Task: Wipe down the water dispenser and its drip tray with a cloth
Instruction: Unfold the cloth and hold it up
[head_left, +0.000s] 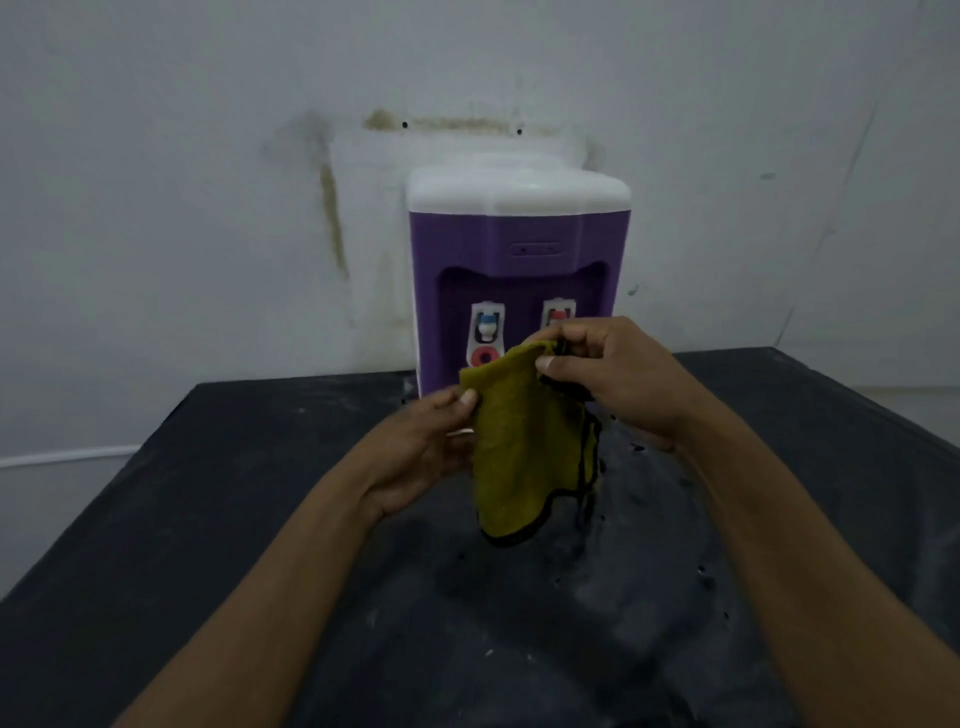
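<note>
Holding the cloth (519, 457) up over the worktop (218, 519), my left hand (426, 447) and right hand (618, 374) pinching its top corners with closed fingers, I'm spreading it before wiping the water dispenser (519, 249) just behind.

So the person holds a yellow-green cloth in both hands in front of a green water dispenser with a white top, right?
Not quite: the head view shows the water dispenser is purple, not green. The rest holds: its top is white, and the left hand and right hand both hold the yellow-green cloth in front of it.
</note>
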